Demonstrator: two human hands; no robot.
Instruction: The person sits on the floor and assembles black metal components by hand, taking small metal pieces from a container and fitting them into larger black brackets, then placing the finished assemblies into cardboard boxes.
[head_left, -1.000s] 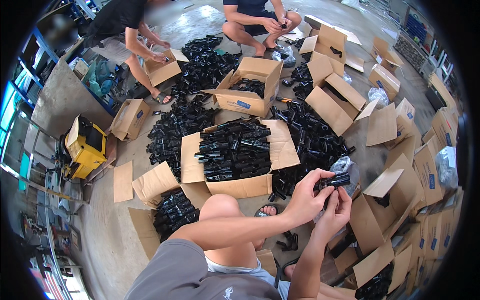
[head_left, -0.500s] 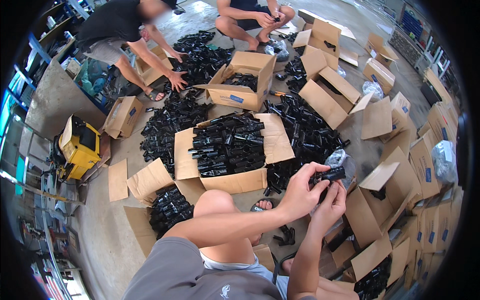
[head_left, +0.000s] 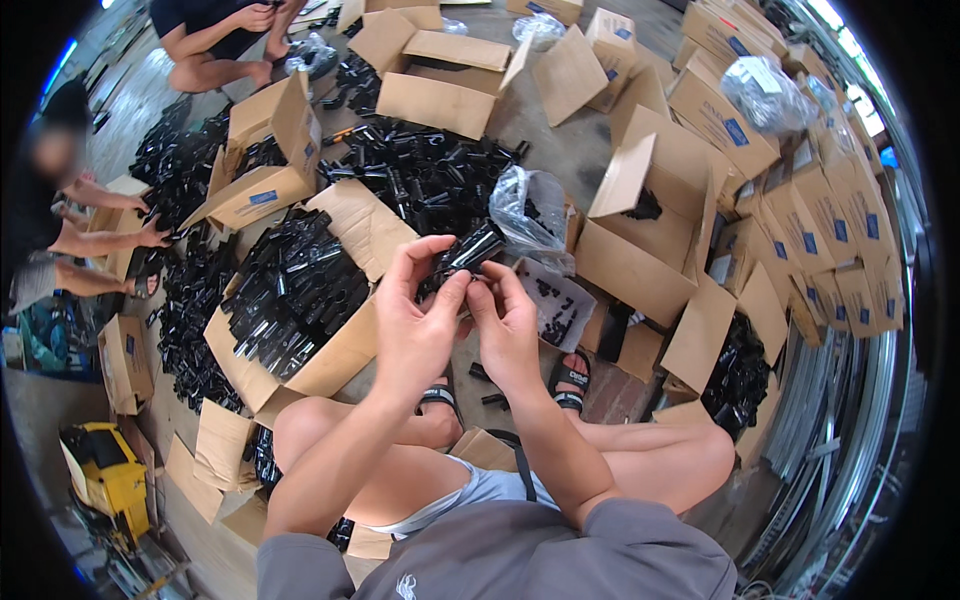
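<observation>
From my end I have both hands raised at mid-scene, around one black tubular part (head_left: 478,240). My left hand (head_left: 420,325) pinches it between thumb and bent fingers, the tube's glossy end pointing far and right. My right hand (head_left: 508,335) has its thumb and fingers closed on the part's near side; I can't make out exactly where the tips meet it.

Left of the hands I have an open carton (head_left: 335,355), packed with rows of similar black pieces. Beyond the hands, a loose heap of black parts (head_left: 415,180) covers the floor. Just right of the held part I see a clear plastic bag (head_left: 530,225), and on its near side a pale bin (head_left: 584,296) of small black bits. Farther right is a large open carton (head_left: 635,275), with a stack of closed cartons (head_left: 830,240) beyond it.

At the far left a co-worker (head_left: 35,200) reaches both hands to the piled parts; another person (head_left: 215,50) squats farther off. A yellow machine (head_left: 118,492) sits near left.
</observation>
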